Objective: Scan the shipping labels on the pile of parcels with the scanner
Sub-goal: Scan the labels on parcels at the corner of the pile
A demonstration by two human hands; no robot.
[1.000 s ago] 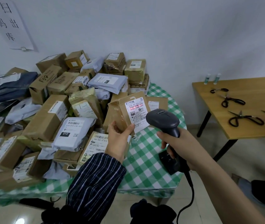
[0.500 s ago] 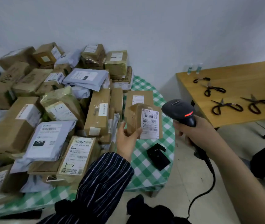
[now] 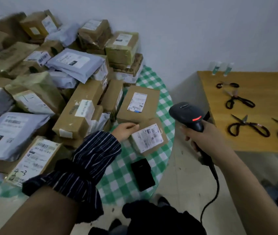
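Reaching L hand [image 3: 123, 131] to small parcel [image 3: 149, 136]; R hand [image 3: 202, 139] gripping scanner [image 3: 188, 116].

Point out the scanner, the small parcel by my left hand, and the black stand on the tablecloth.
scanner [image 3: 188, 114], head view, top of its head.
small parcel [image 3: 147, 139], head view, its white label.
black stand [image 3: 143, 174], head view, middle of its flat top.

scanner [image 3: 188, 116]: black, corded, red light lit, upright off the pile's right
parcels [image 3: 53, 92]: brown boxes and grey bags heaped, labels up
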